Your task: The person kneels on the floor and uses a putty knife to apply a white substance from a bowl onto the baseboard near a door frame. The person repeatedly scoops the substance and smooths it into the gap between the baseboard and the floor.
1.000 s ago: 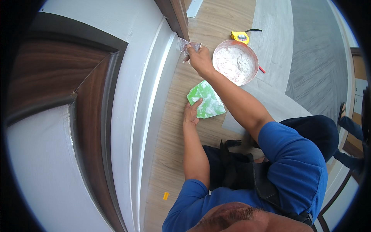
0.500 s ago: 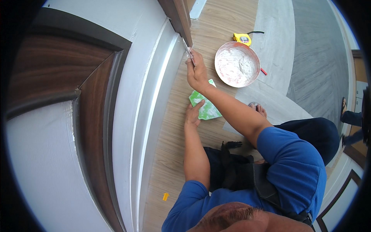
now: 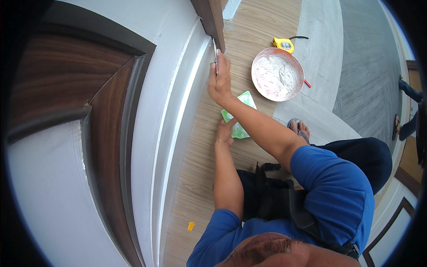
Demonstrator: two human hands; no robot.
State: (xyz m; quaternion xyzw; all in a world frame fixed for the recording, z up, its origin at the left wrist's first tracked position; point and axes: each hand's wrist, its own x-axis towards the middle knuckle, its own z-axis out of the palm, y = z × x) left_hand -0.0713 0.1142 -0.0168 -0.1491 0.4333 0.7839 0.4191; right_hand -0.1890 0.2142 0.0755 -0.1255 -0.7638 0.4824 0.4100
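Note:
My right hand [image 3: 220, 84] is closed around a thin flat scraper [image 3: 215, 48]; most of it is hidden by the fingers. Its edge is against the end of the grey skirting board [image 3: 189, 89], where that meets the brown door frame [image 3: 213, 22]. Lower down, my left hand [image 3: 224, 132] grips a green plate [image 3: 240, 132] smeared with white paste, just above the wood floor. My right forearm passes over the plate and covers its middle. Right of my right hand, a round pinkish bowl [image 3: 301, 80] holds white paste [image 3: 276, 74].
A yellow tape measure [image 3: 283, 45] lies behind the bowl, and a small red stick-like thing [image 3: 307, 83] pokes out beside it. A small orange piece [image 3: 191, 226] is on the floor near the wall. Another person's legs [image 3: 410, 127] show at the far right.
My right hand has turned more upright, bringing the scraper up along the corner by the door frame. My right forearm now covers more of the plate. The view has shifted slightly.

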